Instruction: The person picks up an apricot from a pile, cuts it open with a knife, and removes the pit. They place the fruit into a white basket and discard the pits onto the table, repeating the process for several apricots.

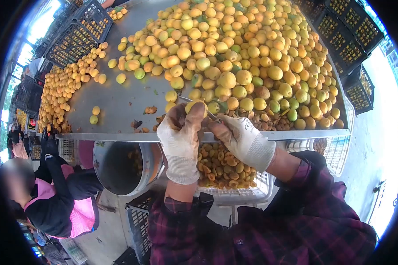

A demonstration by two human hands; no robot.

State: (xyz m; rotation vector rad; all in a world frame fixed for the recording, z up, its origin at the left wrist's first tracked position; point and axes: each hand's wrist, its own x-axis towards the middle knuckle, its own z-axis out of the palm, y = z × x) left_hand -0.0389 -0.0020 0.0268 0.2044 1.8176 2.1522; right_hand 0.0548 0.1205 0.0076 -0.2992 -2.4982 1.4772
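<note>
My left hand (180,140), in a stained white glove, grips an apricot (197,107) above the near edge of the metal table (115,104). My right hand (243,137), gloved the same way, is closed around a thin metal tool (214,116) that looks like a narrow blade. It reaches across to the apricot; its handle is hidden by my fingers. Just beyond both hands spreads a big heap of apricots (234,57), mostly orange-yellow with a few green. Brown pits or scraps (265,123) lie along the table's near edge.
Below my hands stands a white crate (264,187) of split apricots. Left of it is a metal bucket (119,170). A co-worker (66,203) sits at the left beside another apricot pile (57,95). Black crates (360,88) are stacked at the right and far left.
</note>
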